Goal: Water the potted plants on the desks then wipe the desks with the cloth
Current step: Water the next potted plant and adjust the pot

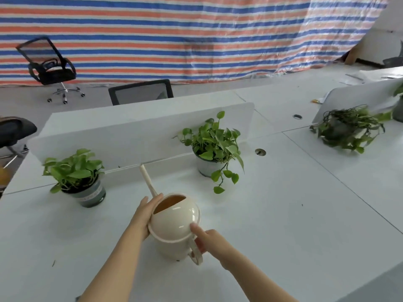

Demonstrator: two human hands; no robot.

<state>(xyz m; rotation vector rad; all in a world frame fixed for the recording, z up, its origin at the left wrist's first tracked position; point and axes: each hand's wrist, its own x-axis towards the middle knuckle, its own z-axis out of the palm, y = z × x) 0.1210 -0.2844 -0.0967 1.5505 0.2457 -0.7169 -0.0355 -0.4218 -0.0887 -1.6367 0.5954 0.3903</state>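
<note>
A cream watering can (174, 227) with a long thin spout stands on the white desk (283, 214) in front of me. My left hand (145, 216) lies flat against the can's left side. My right hand (207, 239) is closed around the handle at the can's right, thumb on the dome. A leafy plant in a dark grey pot (76, 177) stands to the left. Another in a white pot (214, 149) stands behind the can to the right. A third, droopy plant (346, 127) sits far right. No cloth is in view.
A low white divider panel (135, 136) runs behind the two nearer plants, and a second panel (359, 94) stands at the far right. Black office chairs (50, 68) stand beyond the desks before a striped tarp. Cable holes (260, 152) dot the desk.
</note>
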